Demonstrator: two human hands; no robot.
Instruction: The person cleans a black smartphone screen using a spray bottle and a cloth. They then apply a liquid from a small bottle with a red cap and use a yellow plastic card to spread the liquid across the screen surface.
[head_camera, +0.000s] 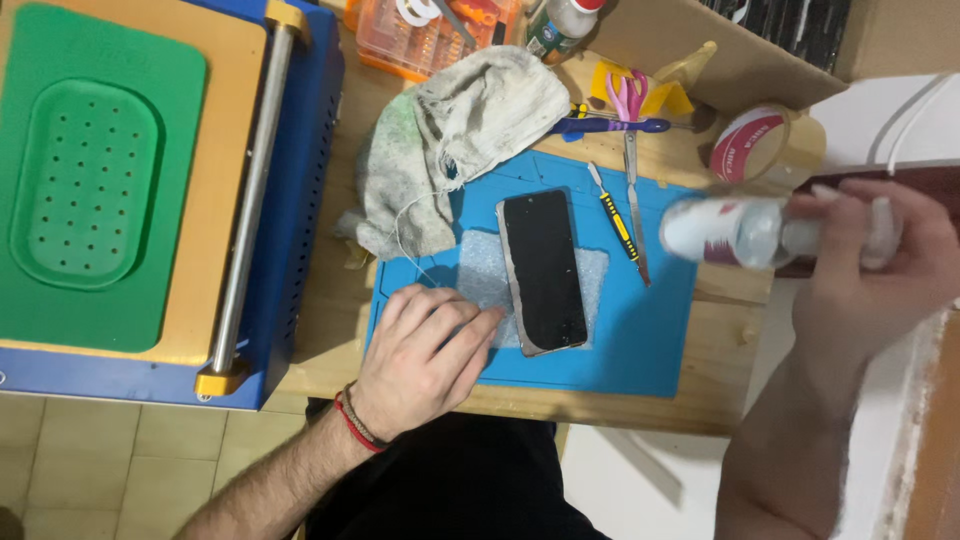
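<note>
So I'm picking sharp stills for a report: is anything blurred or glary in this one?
Head view: the white bottle in the right hand is smeared by motion blur; the left hand, phone and blue mat are sharp; the phone's dark screen shows no strong glare; lighting is even, shadows soft.

phone (543, 270): black dark screen, flat on blue mat (640, 340) | bottle (735, 232): white, red-and-white label, in right hand (880, 270) | tape roll (750, 143): red-and-white label, top right

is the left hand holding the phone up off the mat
No, the phone lies flat on the blue mat, and the left hand rests beside it, fingertips by its edge.
</note>
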